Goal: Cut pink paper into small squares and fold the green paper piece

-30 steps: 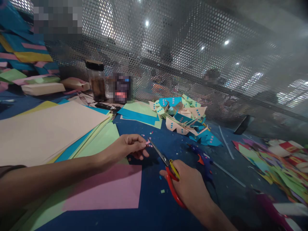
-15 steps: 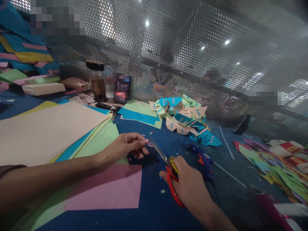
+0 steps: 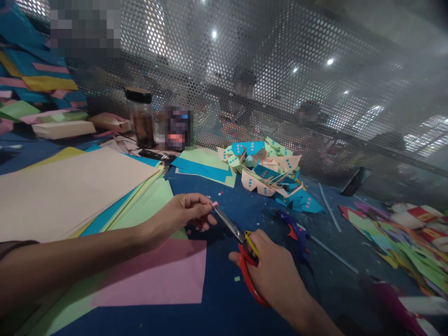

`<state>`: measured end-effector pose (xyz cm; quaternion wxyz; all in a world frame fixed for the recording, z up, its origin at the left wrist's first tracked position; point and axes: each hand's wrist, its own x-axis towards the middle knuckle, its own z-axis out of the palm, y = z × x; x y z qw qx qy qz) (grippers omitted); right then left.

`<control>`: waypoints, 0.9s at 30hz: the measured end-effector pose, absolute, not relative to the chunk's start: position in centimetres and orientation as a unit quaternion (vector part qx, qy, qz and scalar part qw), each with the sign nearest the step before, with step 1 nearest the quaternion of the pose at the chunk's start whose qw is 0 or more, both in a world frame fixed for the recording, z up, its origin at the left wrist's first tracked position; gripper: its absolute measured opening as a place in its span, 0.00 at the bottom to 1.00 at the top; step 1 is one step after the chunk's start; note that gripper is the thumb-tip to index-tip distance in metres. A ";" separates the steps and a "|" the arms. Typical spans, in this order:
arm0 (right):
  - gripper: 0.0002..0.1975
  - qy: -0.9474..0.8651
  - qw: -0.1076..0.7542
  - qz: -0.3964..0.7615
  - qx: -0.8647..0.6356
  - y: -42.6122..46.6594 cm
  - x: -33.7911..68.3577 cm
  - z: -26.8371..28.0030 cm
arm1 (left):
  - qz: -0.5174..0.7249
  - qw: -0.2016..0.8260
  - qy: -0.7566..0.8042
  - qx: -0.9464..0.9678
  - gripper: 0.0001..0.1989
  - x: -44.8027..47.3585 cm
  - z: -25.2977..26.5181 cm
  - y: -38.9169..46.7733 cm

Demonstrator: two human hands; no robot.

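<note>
Between thumb and fingertips, my left hand pinches a tiny piece of pink paper. My right hand grips scissors with red and yellow handles. Their blades point up and left, and the tips reach the pink paper at my left fingertips. Small paper bits lie scattered on the blue tabletop around the blades, some partly hidden behind my left hand. A pink sheet lies below my left forearm, partly over green paper.
Folded paper boats are heaped at the back. A blue glue gun lies right of the scissors, near clear glue sticks. Coloured sheets are stacked left, behind them a jar. Perforated metal stands behind.
The scissor blades have closed, and their tips have moved up and left against the pink paper. My right hand has shifted slightly. My left hand stays almost still.
</note>
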<state>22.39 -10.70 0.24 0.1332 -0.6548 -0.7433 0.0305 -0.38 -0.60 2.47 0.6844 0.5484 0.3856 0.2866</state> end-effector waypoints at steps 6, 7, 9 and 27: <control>0.19 -0.735 0.125 0.042 -0.665 -10.7 22.3 0.2 | 0.282 0.684 0.376 0.557 0.17 -0.4 2.1 -0.5; 0.19 -0.732 0.122 0.045 -0.669 -10.7 22.2 0.3 | 0.280 0.686 0.373 0.558 0.17 -0.4 2.0 -0.5; 0.19 -0.729 0.120 0.053 -0.672 -10.7 22.2 0.3 | 0.278 0.688 0.370 0.559 0.17 -0.4 2.0 -0.4; 0.17 -0.737 0.130 0.053 -0.662 -10.6 22.4 0.1 | 0.273 0.683 0.375 0.564 0.16 -0.4 1.9 -0.5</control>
